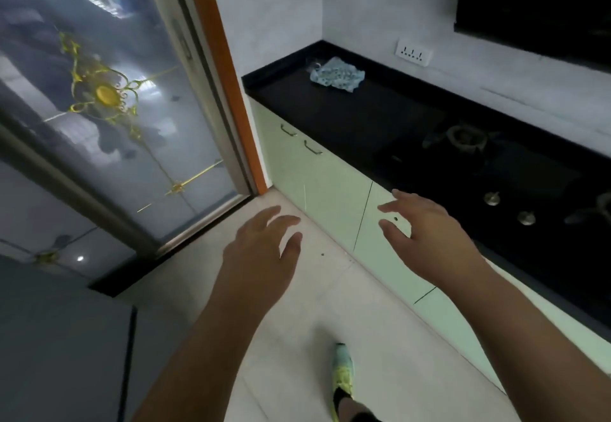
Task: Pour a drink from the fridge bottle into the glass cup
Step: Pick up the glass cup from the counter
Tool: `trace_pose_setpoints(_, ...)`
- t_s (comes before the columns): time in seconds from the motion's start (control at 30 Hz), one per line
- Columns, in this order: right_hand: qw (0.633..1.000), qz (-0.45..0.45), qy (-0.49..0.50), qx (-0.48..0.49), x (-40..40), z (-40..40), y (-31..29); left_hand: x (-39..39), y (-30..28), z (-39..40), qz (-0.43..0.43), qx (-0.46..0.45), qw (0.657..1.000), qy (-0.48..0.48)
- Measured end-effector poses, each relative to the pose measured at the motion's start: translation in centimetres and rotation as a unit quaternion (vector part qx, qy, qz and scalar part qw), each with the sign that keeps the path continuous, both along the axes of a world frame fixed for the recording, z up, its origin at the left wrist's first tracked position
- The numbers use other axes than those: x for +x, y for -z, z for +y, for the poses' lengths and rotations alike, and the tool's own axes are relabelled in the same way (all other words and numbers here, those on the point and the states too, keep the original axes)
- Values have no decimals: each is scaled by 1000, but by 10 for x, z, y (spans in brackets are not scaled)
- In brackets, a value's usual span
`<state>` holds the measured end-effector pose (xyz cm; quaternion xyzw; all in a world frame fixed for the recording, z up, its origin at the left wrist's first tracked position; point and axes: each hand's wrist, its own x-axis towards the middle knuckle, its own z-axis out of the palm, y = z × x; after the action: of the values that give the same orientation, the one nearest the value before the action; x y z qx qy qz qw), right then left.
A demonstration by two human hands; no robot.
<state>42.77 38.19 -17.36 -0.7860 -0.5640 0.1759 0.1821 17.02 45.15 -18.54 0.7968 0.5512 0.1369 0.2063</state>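
Neither a bottle nor a glass cup shows in the head view. My left hand (261, 249) is held out over the pale floor, fingers apart and holding nothing. My right hand (426, 233) hovers in front of the green cabinet fronts, just below the edge of the black counter, fingers spread and empty. A grey appliance with a dark vertical seam (66, 339), possibly the fridge, fills the lower left corner, to the left of my left forearm.
A black counter (347, 117) runs along the right with a gas hob (479, 157) and knobs. A crumpled blue cloth (337, 74) lies at its far end. A glass door with gold ornament (109, 97) stands at left. My shoe (342, 372) is on the floor.
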Motion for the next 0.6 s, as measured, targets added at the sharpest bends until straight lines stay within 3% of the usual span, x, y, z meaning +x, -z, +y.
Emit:
trace_pose_setpoints(0.3,996,-11,-87,-19,-7,134,26,-12,2,102,107,-8,994,-33)
trace_pose_setpoints(0.6,993,-42,-98,-42,-25,279,20,-31,16,238,81,-25,996,-38)
